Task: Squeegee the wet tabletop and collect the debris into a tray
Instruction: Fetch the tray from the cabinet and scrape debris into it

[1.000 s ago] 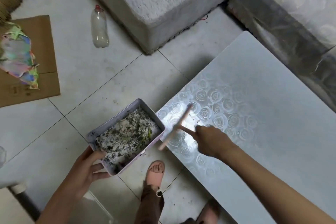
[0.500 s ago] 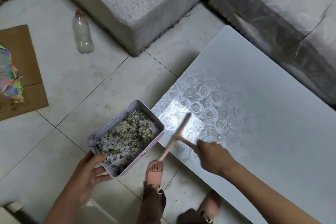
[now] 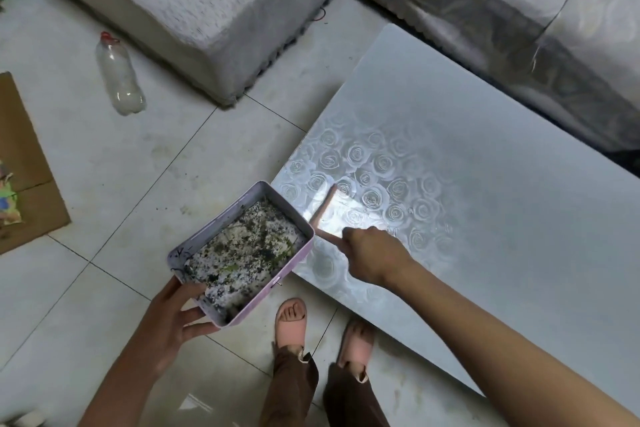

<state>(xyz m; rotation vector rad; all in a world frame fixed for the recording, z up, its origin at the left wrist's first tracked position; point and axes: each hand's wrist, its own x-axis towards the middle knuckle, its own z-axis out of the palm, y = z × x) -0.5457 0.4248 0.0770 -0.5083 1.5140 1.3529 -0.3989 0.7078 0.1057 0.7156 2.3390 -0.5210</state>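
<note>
Tray (image 3: 273, 279) now at tabletop (image 3: 485, 184) edge

Squeegee (image 3: 323, 209) handle end hidden inside right hand (image 3: 374, 256)

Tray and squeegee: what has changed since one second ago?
The left hand brought the tray against the tabletop edge, so the squeegee blade now lies close by its rim. Unchanged: the right hand holds the squeegee, debris lies in the tray.

Tray (image 3: 221, 218) left of tabletop (image 3: 485, 184), squeegee (image 3: 323, 210) on tabletop
</note>
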